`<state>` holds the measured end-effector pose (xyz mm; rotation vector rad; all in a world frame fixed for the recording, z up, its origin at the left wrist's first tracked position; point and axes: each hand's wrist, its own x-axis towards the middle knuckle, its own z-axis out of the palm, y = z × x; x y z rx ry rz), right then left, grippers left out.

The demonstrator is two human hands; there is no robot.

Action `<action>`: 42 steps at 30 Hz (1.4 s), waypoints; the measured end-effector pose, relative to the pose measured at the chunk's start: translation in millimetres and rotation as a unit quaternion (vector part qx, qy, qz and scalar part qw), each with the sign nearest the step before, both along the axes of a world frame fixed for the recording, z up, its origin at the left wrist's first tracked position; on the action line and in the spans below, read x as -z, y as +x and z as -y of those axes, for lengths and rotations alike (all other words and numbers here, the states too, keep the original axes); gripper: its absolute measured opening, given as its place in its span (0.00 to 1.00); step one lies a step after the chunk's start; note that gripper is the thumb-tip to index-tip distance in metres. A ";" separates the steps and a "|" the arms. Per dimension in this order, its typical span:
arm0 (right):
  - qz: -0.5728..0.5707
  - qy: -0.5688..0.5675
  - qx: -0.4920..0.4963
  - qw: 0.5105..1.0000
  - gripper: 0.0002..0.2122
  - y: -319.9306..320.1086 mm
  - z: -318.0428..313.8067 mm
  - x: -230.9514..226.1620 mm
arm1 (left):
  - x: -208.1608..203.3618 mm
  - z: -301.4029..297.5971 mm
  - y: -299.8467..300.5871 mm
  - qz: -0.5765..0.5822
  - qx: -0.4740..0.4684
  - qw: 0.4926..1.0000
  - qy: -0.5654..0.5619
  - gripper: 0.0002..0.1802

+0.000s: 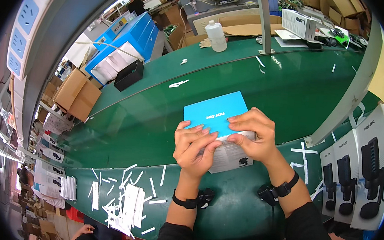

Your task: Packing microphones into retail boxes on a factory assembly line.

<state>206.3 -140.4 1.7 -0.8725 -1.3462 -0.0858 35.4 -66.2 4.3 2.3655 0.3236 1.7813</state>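
Note:
A cardboard box with a bright blue face (213, 108) and a white printed side (230, 161) is held over the green bench, in front of me. My left hand (194, 148) is closed on its left part, fingers bent over the edge where blue meets white. On the right part, my right hand (255, 133) grips the same edge, thumb against the white side and fingers on the blue face. Both thumbs press close to that edge. The palms hide part of the box. Each wrist wears a black strap with a small device.
White paper strips (131, 205) lie heaped at the near left. Upright white boxes (375, 175) printed with a black microphone stand at the right, beside a metal post (351, 96). A plastic bottle (216, 37) and a black tray (129, 75) stand farther back. Another person's hand (86, 229) shows lower left.

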 end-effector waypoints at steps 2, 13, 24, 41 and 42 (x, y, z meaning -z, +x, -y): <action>0.021 -0.001 0.027 0.999 0.09 0.5 1.5 -1.1 | 0.8 -1.3 1.2 0.008 0.007 1.000 -0.006 0.11; -0.037 0.000 -0.056 0.998 0.10 6.7 -1.1 20.1 | 31.4 -16.2 -4.4 0.139 0.089 0.976 -0.143 0.37; -0.173 -0.114 -0.138 0.969 0.52 25.5 5.8 43.0 | 94.8 -33.2 -6.0 -0.087 0.286 0.831 -0.469 0.46; -0.023 -0.263 -0.179 0.948 0.12 -48.9 9.3 39.8 | 178.4 -94.9 33.9 0.017 0.325 0.837 -0.439 0.43; -0.137 -0.229 -0.235 0.935 0.10 -40.2 -4.3 82.7 | 174.1 -68.1 35.2 -0.014 0.263 0.866 -0.425 0.40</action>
